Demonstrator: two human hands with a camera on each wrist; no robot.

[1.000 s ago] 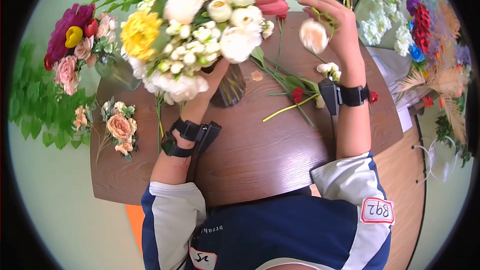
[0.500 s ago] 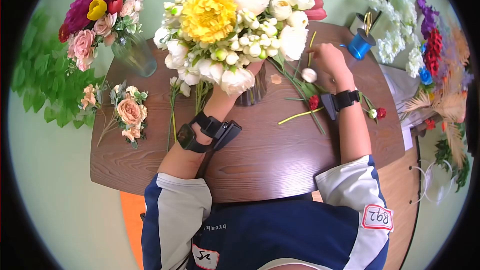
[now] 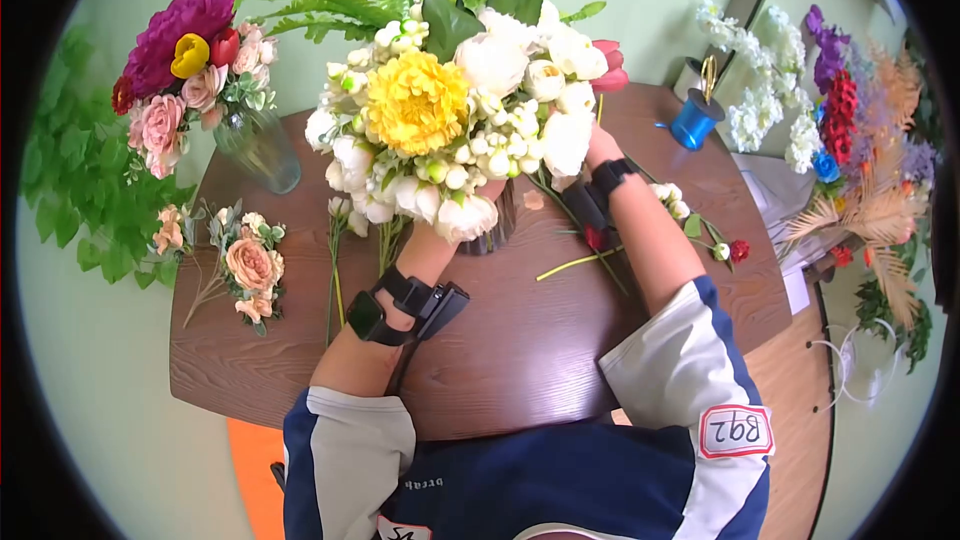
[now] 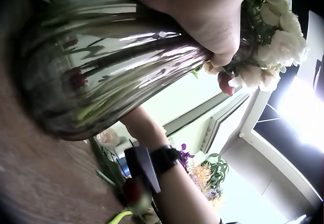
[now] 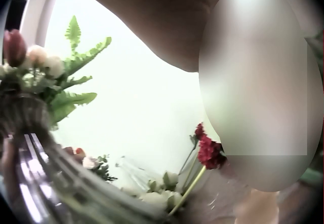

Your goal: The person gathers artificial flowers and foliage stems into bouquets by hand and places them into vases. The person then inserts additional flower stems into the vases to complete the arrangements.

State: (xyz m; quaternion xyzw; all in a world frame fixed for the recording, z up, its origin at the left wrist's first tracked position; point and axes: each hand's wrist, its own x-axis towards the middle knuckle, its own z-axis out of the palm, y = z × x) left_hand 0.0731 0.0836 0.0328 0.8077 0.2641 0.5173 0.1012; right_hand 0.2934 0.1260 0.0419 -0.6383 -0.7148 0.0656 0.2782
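My left hand (image 4: pixel 202 16) grips the neck of a ribbed glass vase (image 4: pixel 101 82), its thumb wrapped round the glass. Many stems show through the vase. Above it spreads a bouquet with a yellow bloom (image 3: pixel 417 102), white roses (image 3: pixel 492 62) and a red tulip (image 3: pixel 608 66). My right hand (image 3: pixel 600 147) reaches in by the bouquet's right side, its fingers hidden behind the flowers. In the left wrist view the right forearm (image 4: pixel 187 193) passes beyond the vase, close to a pale rose (image 4: pixel 108 138). I cannot tell what the right fingers hold.
Loose stems, including a yellow-green one (image 3: pixel 578 264), lie right of the vase. A blue ribbon spool (image 3: pixel 697 120) stands at the back right. At the left are a second glass vase (image 3: pixel 262 152) with flowers and a peach rose spray (image 3: pixel 253 265). More flowers (image 3: pixel 838 120) crowd the right side.
My right hand held a pale rose up at the right, lowered it toward the table, then moved left to the bouquet. The left hand keeps its grip on the vase neck.
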